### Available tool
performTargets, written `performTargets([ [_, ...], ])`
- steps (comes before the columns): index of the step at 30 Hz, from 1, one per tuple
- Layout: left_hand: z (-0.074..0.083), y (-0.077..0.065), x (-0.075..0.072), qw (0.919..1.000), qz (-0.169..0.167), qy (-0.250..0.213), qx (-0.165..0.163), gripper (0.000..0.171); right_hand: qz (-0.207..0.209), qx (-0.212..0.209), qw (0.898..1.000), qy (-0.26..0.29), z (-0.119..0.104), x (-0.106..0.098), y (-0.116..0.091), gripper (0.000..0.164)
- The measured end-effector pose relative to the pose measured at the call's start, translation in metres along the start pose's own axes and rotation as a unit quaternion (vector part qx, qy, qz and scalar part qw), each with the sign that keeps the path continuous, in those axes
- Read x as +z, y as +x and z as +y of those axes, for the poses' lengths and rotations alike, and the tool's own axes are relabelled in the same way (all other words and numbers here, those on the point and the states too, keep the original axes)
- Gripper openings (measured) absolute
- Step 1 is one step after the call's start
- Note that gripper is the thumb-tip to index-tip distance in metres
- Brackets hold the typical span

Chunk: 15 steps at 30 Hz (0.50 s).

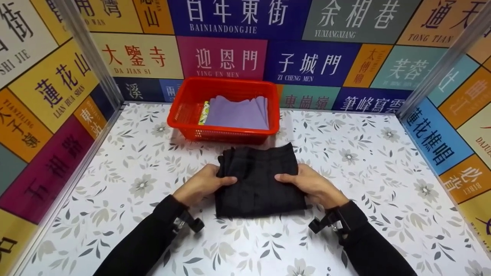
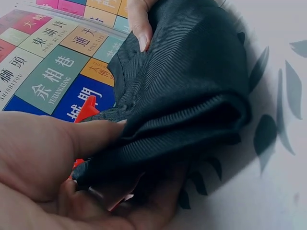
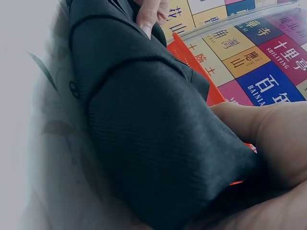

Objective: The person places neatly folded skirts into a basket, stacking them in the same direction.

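A folded black cloth (image 1: 261, 188), with layered folds and a twill-like weave, is held between both hands in the middle of the head view. The left hand (image 1: 203, 182) grips its left edge, thumb on top and fingers beneath. On the opposite edge, the right hand (image 1: 316, 184) pinches it the same way. In the left wrist view the stacked layers of the black cloth (image 2: 192, 72) show at its folded end. The right wrist view shows the broad face of the black cloth (image 3: 139, 129); most of the right fingers are hidden under it.
Just beyond the cloth stands a red plastic basket (image 1: 230, 134) holding a folded lilac cloth (image 1: 238, 113) and a yellow-green patterned item (image 1: 205, 113). The floral-covered table (image 1: 142, 191) is bounded by sign-printed panels (image 1: 222, 57) at the back and sides.
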<state>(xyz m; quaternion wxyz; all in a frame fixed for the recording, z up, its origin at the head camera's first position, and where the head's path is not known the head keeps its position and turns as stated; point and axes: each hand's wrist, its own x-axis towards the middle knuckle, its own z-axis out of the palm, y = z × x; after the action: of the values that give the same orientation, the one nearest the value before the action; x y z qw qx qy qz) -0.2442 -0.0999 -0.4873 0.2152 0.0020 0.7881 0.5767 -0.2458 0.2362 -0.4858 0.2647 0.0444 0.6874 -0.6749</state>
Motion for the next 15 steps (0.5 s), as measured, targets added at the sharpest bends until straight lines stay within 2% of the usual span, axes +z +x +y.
performTargets([
  [7,-0.0020,0.0013,-0.0022,0.9995,-0.018,-0.026,-0.010,0.018,0.011,0.008,1.000,0.004,-0.0032,-0.0002,0.0004,0.029],
  [15,-0.0027,0.0053,-0.0088,0.9982,-0.014,-0.048,-0.034,0.022,0.041,0.009,0.998,0.046,0.0004,-0.0038,0.0043,0.048],
])
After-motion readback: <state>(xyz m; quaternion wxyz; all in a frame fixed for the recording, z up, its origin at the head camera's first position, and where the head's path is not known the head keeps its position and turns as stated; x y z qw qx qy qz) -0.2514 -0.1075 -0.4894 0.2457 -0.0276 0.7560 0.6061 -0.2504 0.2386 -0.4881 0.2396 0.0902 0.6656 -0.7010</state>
